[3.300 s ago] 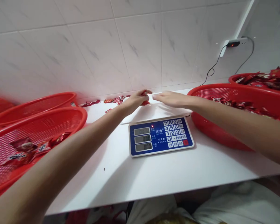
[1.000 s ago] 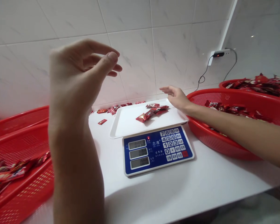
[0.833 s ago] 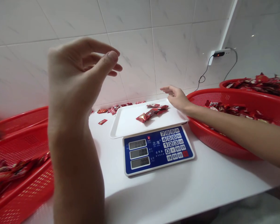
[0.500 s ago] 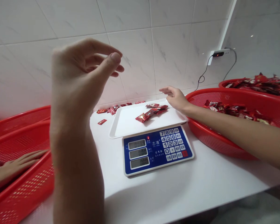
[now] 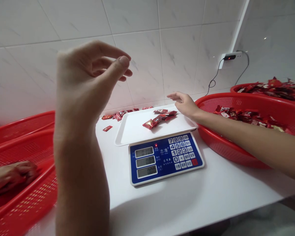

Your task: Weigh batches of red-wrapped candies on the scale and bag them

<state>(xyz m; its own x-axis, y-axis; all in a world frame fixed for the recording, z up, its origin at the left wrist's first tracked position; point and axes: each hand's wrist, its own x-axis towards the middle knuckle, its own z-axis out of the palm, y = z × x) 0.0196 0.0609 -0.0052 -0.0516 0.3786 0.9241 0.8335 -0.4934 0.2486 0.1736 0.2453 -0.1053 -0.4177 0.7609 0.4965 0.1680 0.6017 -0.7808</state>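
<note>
My left hand [image 5: 88, 70] is raised high in front of the wall tiles, back towards me, fingers curled and thumb apart from them, holding nothing. My right hand [image 5: 184, 104] stays open at the far right corner of a white tray [image 5: 135, 132], and I cannot tell whether it touches the rim. On the tray lies a small group of red-wrapped sweets [image 5: 158, 118]. The tray rests on a blue-faced digital scale [image 5: 166, 159], whose readouts are too small to read.
Loose red sweets [image 5: 119, 115] lie along the wall on the white table [image 5: 186, 193]. Red mesh baskets stand on both sides, with sweets in the right ones [image 5: 245, 114]. A co-worker's hand [image 5: 14, 175] is in a left basket [image 5: 22, 203]. A wall socket [image 5: 229, 58] trails a cable.
A co-worker's hand has come in at lower left and curled inside the basket. My left hand has drifted slightly right. My right hand and the tray have hardly moved.
</note>
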